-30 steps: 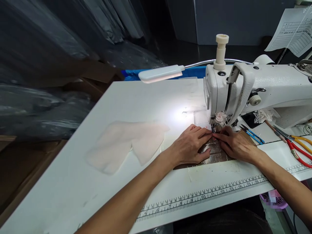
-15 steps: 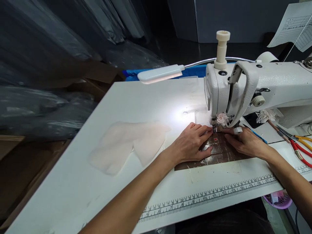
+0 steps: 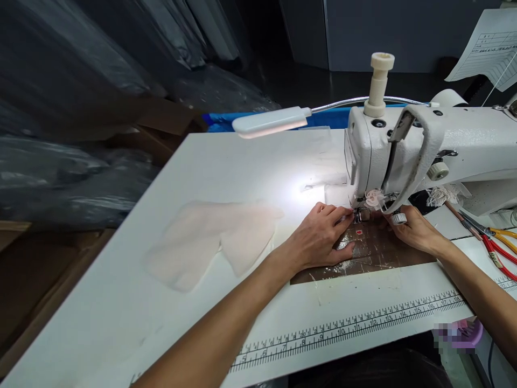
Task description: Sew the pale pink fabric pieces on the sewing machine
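Observation:
My left hand [image 3: 323,237] lies flat beside the sewing machine's presser foot [image 3: 361,215], its fingertips right by the foot and its thumb spread away. Beneath it is a shiny brown plate [image 3: 375,250] with a small red mark. On the other side of the foot is my right hand [image 3: 414,230], its fingers curled together; what they pinch, if anything, is hidden. The white sewing machine [image 3: 363,145] stands over both hands, with a pale pink ruffled piece [image 3: 374,198] hanging near its needle bar. Sheer pale pink fabric [image 3: 214,237] is spread on the table to the left.
A lamp [image 3: 270,123] on a bendy neck lights the white table [image 3: 133,302]. Scissors with red handles [image 3: 498,253] and a yellow-handled pair [image 3: 504,235] lie at right. A printed ruler [image 3: 343,331] runs along the front edge. A purple basket [image 3: 470,334] is below.
My right hand has shifted a little to the right, away from the foot, and its fingers have curled in. The blue tool beside it no longer shows. My left hand has hardly moved.

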`<state>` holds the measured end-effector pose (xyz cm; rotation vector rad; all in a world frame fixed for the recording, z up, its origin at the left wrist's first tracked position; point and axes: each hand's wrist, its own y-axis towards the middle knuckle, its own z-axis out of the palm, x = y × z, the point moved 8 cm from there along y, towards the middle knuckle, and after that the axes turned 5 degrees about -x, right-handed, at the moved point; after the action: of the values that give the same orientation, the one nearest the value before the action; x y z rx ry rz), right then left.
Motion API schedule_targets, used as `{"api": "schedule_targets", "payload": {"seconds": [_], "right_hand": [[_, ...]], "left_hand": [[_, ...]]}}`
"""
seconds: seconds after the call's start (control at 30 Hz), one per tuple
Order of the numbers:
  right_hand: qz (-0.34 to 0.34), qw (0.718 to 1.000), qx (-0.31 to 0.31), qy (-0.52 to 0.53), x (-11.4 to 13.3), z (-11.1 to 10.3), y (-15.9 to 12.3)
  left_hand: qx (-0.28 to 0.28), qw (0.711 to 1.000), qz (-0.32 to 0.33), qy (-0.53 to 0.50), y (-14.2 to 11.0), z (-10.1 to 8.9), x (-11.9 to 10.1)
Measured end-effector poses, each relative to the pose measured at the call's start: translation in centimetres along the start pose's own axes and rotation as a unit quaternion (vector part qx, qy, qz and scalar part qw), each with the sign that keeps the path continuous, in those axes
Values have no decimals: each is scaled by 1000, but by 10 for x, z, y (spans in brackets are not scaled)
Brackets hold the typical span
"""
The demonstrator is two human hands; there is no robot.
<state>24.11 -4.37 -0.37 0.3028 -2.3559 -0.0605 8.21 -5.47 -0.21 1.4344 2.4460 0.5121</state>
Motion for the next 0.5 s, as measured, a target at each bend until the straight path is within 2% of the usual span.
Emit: {"api": "schedule_targets", "payload": {"seconds": [0.27,0.4,0.5], "right_hand": [[-32,999,-3,35,10,4,-9],[-17,998,-57,17,8,-1,-10],[7,997,-75,0,2,-2,-8]], "left_hand": [[-20,1000,-11,7,0,-2,0],[-42,998,-34,-9,-1,-8,1],[-44,996,-69,-39,-1,-9,6]]}}
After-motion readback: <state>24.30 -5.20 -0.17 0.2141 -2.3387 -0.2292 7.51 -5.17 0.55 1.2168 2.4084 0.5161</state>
